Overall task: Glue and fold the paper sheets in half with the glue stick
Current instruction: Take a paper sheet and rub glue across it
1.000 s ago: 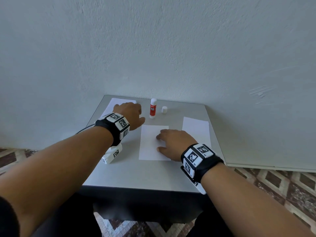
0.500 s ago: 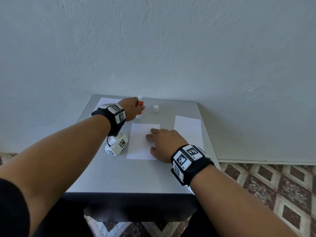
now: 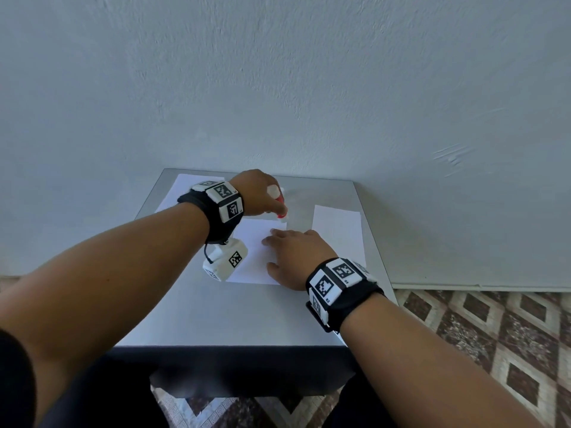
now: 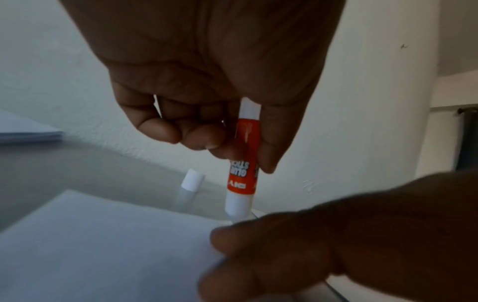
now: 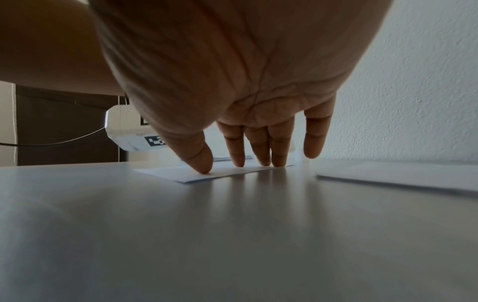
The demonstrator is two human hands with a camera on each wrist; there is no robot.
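Glue stick [image 4: 241, 163] held upside down in the left hand [image 3: 258, 193], pinched between thumb and curled fingers [image 4: 196, 141], cap end off and white tip pointing down just above the far right corner of the middle paper sheet [image 3: 256, 251]. Tip close to the sheet; contact not clear in the left wrist view, where the right hand's dark, blurred knuckles cover the spot. Right hand [image 3: 296, 257] laid flat on that sheet, fingers [image 5: 261, 147] straight and spread narrow, thumb and 3 fingertips pressing the paper to the desk [image 3: 216, 313], little finger lifted clear of the sheet's edge. Loose white cap [image 4: 192, 179] standing upright on the desk beyond the sheet's far edge, just beside the stick. On the orange label, inverted white lettering, seemingly "glue stick" and 3 letters below it, too smeared to read surely. Black-and-white coded tags on both wristbands, patterns not legible as writing. Second sheet [image 3: 336, 236] lying near the desk's right edge, apart from the middle one. Stack of sheets [image 3: 188, 193] at the far left corner, partly hidden behind the left wrist. White wrist camera block [image 3: 225, 262] hanging under the left wrist, covering the middle sheet's left edge. Near right corner of the desk cut off by the right forearm.
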